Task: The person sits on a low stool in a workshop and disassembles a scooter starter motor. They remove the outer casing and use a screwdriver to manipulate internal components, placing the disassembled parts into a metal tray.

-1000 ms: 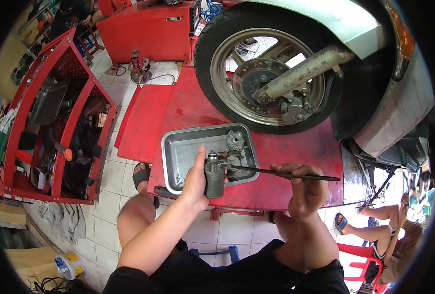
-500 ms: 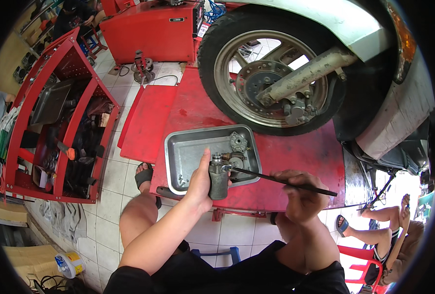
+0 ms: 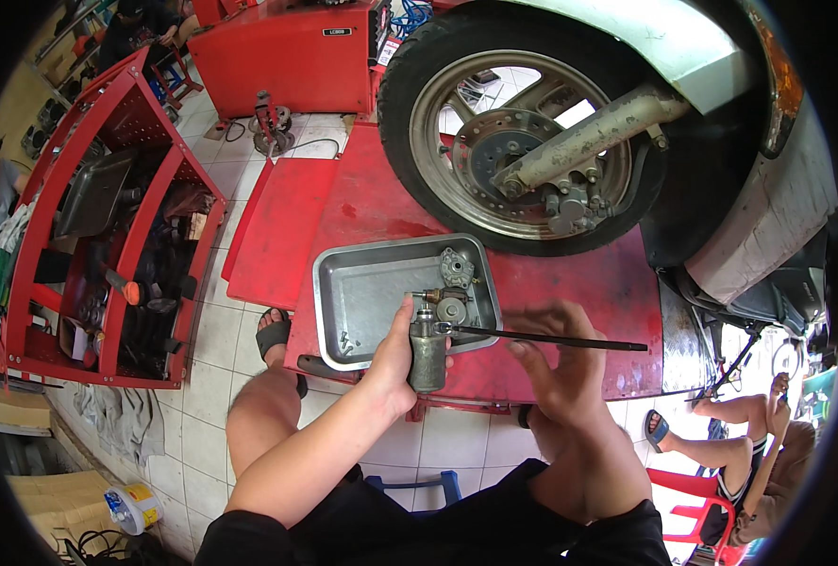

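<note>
My left hand (image 3: 393, 363) is closed around a grey cylindrical metal part (image 3: 428, 362), held upright over the near edge of the metal tray (image 3: 362, 280). A long thin black rod-shaped tool (image 3: 617, 345) reaches rightward from the upper side of that part; its end there looks ring-like, but is too small to be sure. Around the tool's middle, my right hand (image 3: 570, 368) has its fingers spread and thumb apart, not wrapped round it. In the tray lie a round metal housing (image 3: 456, 268), another round-faced part (image 3: 451, 310) behind my left hand, and several small screws (image 3: 347, 343).
The tray stands on a red bench top (image 3: 570, 292). A motorcycle front wheel (image 3: 518, 141) rises beyond it. A red tool rack (image 3: 108, 236) is to the left, a red cabinet (image 3: 277, 66) behind. Another person sits at right on a red chair (image 3: 688, 509).
My right hand has loosened from a closed grip on the black tool to spread fingers. The tool has swung to nearly level, and the cylindrical part stands slightly lower.
</note>
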`<state>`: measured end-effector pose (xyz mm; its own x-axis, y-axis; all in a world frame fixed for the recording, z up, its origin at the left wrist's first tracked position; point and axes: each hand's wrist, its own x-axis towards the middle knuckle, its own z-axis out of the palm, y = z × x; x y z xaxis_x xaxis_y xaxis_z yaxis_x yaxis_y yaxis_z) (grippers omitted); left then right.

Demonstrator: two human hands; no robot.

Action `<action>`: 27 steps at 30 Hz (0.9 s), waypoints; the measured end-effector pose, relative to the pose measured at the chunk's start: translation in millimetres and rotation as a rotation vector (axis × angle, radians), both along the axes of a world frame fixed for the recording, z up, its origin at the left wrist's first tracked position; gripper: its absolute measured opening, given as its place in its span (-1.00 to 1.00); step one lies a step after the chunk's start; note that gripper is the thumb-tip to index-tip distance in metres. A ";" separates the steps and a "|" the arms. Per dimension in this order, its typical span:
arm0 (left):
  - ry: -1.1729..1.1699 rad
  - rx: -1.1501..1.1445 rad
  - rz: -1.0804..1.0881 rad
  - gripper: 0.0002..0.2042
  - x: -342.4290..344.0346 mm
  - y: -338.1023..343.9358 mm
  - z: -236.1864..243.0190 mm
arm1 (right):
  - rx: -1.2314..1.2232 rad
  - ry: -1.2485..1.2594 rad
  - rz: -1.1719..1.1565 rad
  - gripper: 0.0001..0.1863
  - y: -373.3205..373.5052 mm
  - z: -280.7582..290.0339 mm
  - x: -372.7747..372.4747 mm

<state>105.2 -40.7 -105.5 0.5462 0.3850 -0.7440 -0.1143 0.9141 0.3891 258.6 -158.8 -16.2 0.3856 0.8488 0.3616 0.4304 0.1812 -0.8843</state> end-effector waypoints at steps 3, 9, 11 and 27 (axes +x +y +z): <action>-0.020 0.018 -0.001 -0.41 -0.1 -0.4 -3.5 | 0.115 0.264 -0.016 -0.79 5.5 4.6 -13.4; 0.046 0.067 -0.014 -0.41 -0.4 -5.4 0.3 | 0.025 -0.142 0.002 -0.77 -3.2 -25.2 13.2; 0.042 0.074 -0.014 -0.42 -0.9 -7.1 2.1 | -0.050 -0.041 -0.078 -0.75 -3.6 -25.4 10.5; 0.036 0.024 -0.003 -0.44 -1.9 -6.5 -2.4 | 0.045 0.109 0.223 -0.79 1.0 -16.3 5.7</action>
<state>103.3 -47.2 -107.9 0.5204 0.4014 -0.7537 -0.0971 0.9047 0.4148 264.3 -157.8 -32.5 0.2297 0.9013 0.3672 0.2778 0.3009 -0.9123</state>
